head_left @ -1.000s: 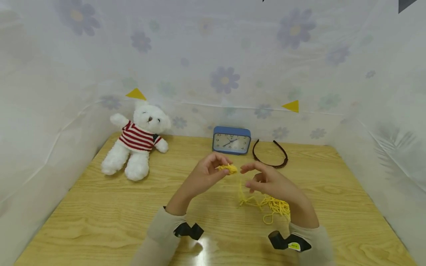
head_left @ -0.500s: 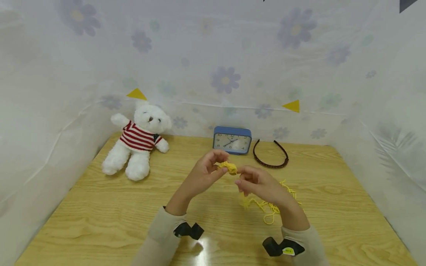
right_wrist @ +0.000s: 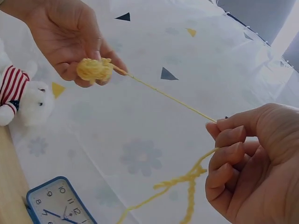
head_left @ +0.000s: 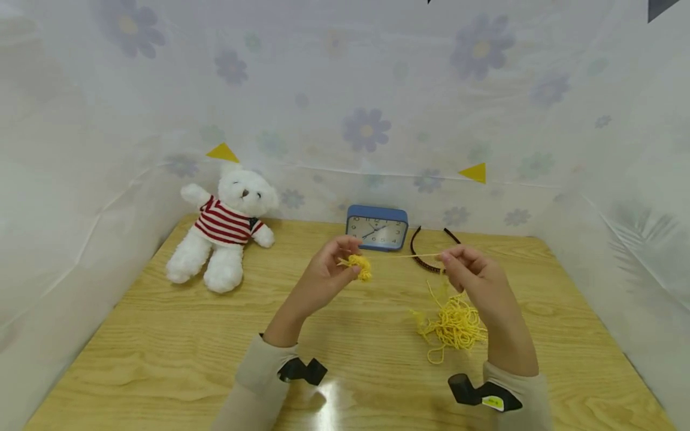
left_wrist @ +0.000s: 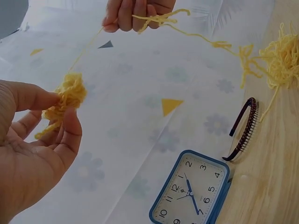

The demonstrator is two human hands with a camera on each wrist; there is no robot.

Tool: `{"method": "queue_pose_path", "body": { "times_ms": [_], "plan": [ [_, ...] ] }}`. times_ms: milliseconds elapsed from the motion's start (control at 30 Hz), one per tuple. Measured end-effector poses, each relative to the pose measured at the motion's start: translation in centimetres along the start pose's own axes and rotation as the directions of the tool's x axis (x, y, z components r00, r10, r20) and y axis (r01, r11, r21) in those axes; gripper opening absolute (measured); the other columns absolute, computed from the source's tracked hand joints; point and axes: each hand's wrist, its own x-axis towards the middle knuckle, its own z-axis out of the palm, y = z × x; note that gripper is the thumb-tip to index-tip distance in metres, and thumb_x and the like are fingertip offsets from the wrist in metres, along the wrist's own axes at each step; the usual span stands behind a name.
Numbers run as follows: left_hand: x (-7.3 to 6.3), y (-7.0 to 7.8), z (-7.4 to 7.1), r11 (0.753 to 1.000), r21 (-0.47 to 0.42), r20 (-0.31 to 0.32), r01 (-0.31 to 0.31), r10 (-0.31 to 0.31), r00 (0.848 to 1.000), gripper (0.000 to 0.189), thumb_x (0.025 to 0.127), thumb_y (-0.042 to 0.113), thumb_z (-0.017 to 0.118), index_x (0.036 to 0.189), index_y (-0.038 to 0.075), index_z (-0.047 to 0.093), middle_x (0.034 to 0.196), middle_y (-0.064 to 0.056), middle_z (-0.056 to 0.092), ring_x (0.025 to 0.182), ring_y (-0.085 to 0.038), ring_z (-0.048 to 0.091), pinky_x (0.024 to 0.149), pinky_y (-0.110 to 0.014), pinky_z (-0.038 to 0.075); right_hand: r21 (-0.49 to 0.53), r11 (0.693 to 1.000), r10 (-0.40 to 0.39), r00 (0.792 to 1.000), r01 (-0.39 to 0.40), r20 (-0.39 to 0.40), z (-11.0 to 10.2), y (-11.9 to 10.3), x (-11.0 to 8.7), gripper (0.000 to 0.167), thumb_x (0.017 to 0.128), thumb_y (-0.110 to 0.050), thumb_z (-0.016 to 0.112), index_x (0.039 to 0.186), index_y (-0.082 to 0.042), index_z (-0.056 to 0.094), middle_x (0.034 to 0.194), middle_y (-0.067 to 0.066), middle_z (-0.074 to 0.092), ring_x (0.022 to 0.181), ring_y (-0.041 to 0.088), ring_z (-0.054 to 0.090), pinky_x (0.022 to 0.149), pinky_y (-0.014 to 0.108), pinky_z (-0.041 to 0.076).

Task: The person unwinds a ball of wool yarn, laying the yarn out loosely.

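A small wound bundle of yellow yarn [head_left: 360, 267] is pinched between the thumb and fingers of my left hand [head_left: 325, 276]. From it a single taut strand [right_wrist: 173, 98] runs across to my right hand [head_left: 480, 281], whose thumb and forefinger pinch it. Past the right hand the yarn hangs down, with short knotted tufts [left_wrist: 247, 64] along it. It leads to a loose, tangled yarn pile [head_left: 458, 323] on the table, below and slightly left of the right hand. Both hands are raised above the table.
A blue alarm clock [head_left: 377, 228] stands at the back of the wooden table [head_left: 215, 341]. Right of it lies a dark beaded headband [head_left: 423, 263], partly behind the right hand. A white teddy bear [head_left: 222, 224] in a striped shirt sits at the back left. Patterned curtains [head_left: 302, 78] enclose the table.
My right hand came in to the bundle, then drew away to the right with the strand, which is now stretched straight. My left hand moved slightly left, still holding the bundle.
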Motion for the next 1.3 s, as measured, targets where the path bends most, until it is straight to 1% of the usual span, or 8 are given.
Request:
{"method": "queue_pose_path", "body": {
  "times_ms": [333, 500, 833, 967, 1033, 1100, 1233, 1300],
  "plan": [
    [-0.1, -0.1, -0.1, 0.975, 0.199, 0.127, 0.103, -0.130, 0.983, 0.030, 0.093, 0.002, 0.052, 0.123, 0.000, 0.057, 0.103, -0.012, 0.058, 0.080, -0.017, 0.051, 0.065, -0.025, 0.045, 0.283, 0.939, -0.128, 0.963, 0.194, -0.237, -1.7, -0.1, -0.1, 0.016, 0.097, 0.001, 0.048, 0.094, 0.005, 0.063, 0.062, 0.002, 0.046, 0.052, 0.015, 0.031, 0.052, 0.031, 0.022],
    [-0.2, -0.4, -0.1, 0.947, 0.293, 0.175, 0.130, -0.187, 0.967, 0.033, 0.095, 0.008, 0.054, 0.128, 0.004, 0.055, 0.119, -0.013, 0.058, 0.100, -0.019, 0.057, 0.072, -0.027, 0.047, 0.369, 0.905, -0.076, 0.934, 0.212, -0.350, -2.1, -0.4, -0.1, 0.013, 0.095, -0.001, 0.052, 0.091, 0.005, 0.064, 0.061, 0.004, 0.046, 0.053, 0.015, 0.030, 0.053, 0.030, 0.019],
    [-0.2, -0.6, -1.2, 0.990, 0.079, -0.006, 0.119, -0.119, 0.993, 0.023, 0.097, 0.011, 0.055, 0.115, -0.003, 0.057, 0.096, -0.014, 0.061, 0.076, -0.015, 0.062, 0.065, -0.029, 0.053, 0.557, 0.754, 0.155, 0.729, 0.348, -0.666, -5.4, -0.7, 0.0, 0.015, 0.083, 0.003, 0.067, 0.084, 0.016, 0.058, 0.058, 0.011, 0.044, 0.046, 0.015, 0.036, 0.038, 0.021, 0.032],
    [-0.2, -0.4, -1.7, 0.995, 0.008, -0.108, 0.096, -0.095, 0.990, 0.020, 0.096, 0.009, 0.055, 0.112, -0.004, 0.057, 0.097, -0.015, 0.059, 0.075, -0.016, 0.062, 0.066, -0.028, 0.053, 0.598, 0.701, 0.215, 0.684, 0.389, -0.697, -6.6, -0.3, -0.1, 0.012, 0.084, 0.007, 0.065, 0.084, 0.016, 0.057, 0.059, 0.012, 0.045, 0.043, 0.015, 0.037, 0.035, 0.021, 0.031],
    [-0.2, -0.2, -1.8, 0.996, -0.006, -0.122, 0.092, -0.092, 0.988, 0.020, 0.096, 0.008, 0.055, 0.111, -0.004, 0.057, 0.097, -0.016, 0.058, 0.075, -0.017, 0.061, 0.067, -0.027, 0.053, 0.610, 0.699, 0.227, 0.693, 0.373, -0.684, -6.9, 0.0, -0.1, 0.011, 0.084, 0.008, 0.064, 0.084, 0.016, 0.057, 0.062, 0.013, 0.047, 0.043, 0.015, 0.038, 0.035, 0.021, 0.032],
    [-0.2, 0.0, -1.8, 0.996, -0.007, -0.122, 0.091, -0.091, 0.988, 0.020, 0.096, 0.008, 0.055, 0.111, -0.005, 0.057, 0.097, -0.017, 0.058, 0.075, -0.019, 0.061, 0.067, -0.026, 0.053, 0.582, 0.760, 0.218, 0.729, 0.291, -0.649, -7.1, 0.4, -0.1, 0.010, 0.085, 0.005, 0.065, 0.083, 0.013, 0.059, 0.062, 0.011, 0.049, 0.045, 0.014, 0.040, 0.037, 0.022, 0.034],
    [-0.1, 0.1, -1.6, 0.995, -0.015, -0.121, 0.098, -0.099, 0.988, 0.020, 0.096, 0.006, 0.055, 0.112, -0.006, 0.057, 0.096, -0.017, 0.057, 0.075, -0.019, 0.060, 0.066, -0.024, 0.052, 0.281, 0.958, 0.173, 0.908, -0.064, -0.382, -7.3, 1.1, -0.4, 0.010, 0.092, -0.006, 0.060, 0.088, 0.002, 0.064, 0.066, 0.003, 0.055, 0.051, 0.012, 0.042, 0.044, 0.023, 0.036],
    [-0.1, 0.1, -1.4, 0.994, -0.021, -0.117, 0.107, -0.109, 0.987, 0.022, 0.095, 0.004, 0.055, 0.114, -0.006, 0.056, 0.098, -0.016, 0.056, 0.076, -0.017, 0.058, 0.066, -0.023, 0.052, -0.039, 0.981, 0.184, 0.970, -0.192, -0.162, -7.2, 1.4, -0.5, 0.014, 0.096, -0.014, 0.055, 0.092, -0.002, 0.062, 0.069, 0.000, 0.054, 0.054, 0.013, 0.042, 0.046, 0.026, 0.035]
  ]
}}
